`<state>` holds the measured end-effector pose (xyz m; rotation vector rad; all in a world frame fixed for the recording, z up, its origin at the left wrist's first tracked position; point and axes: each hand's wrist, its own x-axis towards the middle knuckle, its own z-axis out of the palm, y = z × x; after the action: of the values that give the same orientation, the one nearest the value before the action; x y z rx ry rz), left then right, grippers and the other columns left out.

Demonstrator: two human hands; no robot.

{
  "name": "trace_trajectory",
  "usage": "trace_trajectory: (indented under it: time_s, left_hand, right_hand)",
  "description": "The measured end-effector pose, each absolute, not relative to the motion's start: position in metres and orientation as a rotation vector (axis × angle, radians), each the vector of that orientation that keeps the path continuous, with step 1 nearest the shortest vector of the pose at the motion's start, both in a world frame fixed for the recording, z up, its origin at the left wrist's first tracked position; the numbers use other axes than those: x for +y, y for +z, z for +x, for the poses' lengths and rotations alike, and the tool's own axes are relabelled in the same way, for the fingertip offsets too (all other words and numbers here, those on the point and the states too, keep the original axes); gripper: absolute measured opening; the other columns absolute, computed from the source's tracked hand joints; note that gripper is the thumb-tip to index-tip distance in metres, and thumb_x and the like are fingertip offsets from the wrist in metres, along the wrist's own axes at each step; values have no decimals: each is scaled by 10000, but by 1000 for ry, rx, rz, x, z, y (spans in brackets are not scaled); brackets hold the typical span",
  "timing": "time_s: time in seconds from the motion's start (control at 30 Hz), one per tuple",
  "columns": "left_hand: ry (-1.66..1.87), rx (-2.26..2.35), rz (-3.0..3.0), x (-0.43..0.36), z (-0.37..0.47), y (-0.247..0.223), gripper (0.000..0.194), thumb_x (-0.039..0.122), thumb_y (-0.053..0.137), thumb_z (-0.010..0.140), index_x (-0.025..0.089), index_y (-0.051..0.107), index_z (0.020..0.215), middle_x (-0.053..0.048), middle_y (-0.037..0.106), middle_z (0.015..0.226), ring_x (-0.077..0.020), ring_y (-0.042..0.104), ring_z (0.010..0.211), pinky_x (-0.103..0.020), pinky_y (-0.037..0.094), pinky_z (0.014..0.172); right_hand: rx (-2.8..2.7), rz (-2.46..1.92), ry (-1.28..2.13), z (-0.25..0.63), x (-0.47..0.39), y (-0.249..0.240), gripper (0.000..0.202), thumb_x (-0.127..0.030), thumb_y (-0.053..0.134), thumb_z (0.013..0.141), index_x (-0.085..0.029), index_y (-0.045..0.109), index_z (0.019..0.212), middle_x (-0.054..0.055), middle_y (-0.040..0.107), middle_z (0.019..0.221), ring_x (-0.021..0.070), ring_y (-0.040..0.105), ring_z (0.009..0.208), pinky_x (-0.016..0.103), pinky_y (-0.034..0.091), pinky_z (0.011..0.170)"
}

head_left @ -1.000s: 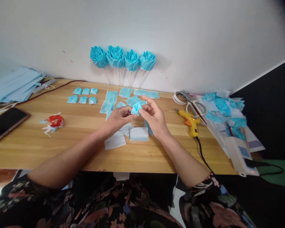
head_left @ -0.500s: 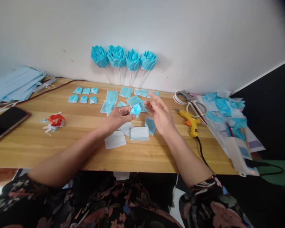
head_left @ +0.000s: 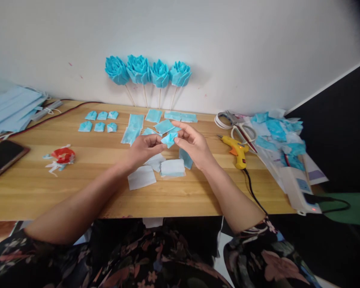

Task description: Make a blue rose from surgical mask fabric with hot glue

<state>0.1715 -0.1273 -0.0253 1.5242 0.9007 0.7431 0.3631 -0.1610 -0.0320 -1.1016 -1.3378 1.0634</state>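
A small folded piece of blue fabric is held up above the table between both hands. My left hand pinches its left corner with thumb and fingers. On the right side, the thumb and fingers of my right hand close on the same piece. Under and around the hands lie flat blue fabric pieces and white-side-up pieces. Several folded blue petals sit in two rows to the left.
Blue fabric flowers on sticks lean against the wall. A yellow glue gun, scissors, a tape roll, a scrap pile and a power strip lie right. Face masks, a phone and red scraps lie left.
My right hand has come in from open fingers beside the folded piece to grip its right side. The view has shifted slightly to the right.
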Motion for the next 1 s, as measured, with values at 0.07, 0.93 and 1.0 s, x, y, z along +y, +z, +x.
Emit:
trace_trajectory:
  time_s: [0.07, 0.93, 1.0]
  left_hand:
    - [772, 906, 1498, -127, 171, -24, 233, 385, 705, 752, 172, 620, 716, 18, 525, 643, -101, 414, 585, -249, 309, 547]
    - [765, 928, 1576, -126, 171, -25, 266, 376, 669, 779, 175, 553, 650, 34, 484, 609, -91, 385, 568, -241, 299, 535]
    - [758, 929, 1634, -126, 171, -26, 263, 379, 652, 791, 177, 557, 652, 33, 490, 614, -96, 397, 584, -240, 312, 550]
  right_hand:
    - [-1310, -1088, 1087, 363, -161, -31, 419, -271, 671, 812, -261, 647, 1231, -16, 663, 860, 158, 608, 841, 350, 489, 874]
    - [-1215, -1097, 1260, 359, -159, -36, 413, -306, 705, 775, -260, 687, 1185, -13, 661, 883, 141, 615, 837, 306, 486, 827]
    - [-1222, -1125, 1241, 358, -159, -37, 415, -291, 703, 762, -254, 690, 1175, -20, 641, 842, 131, 594, 780, 288, 479, 762]
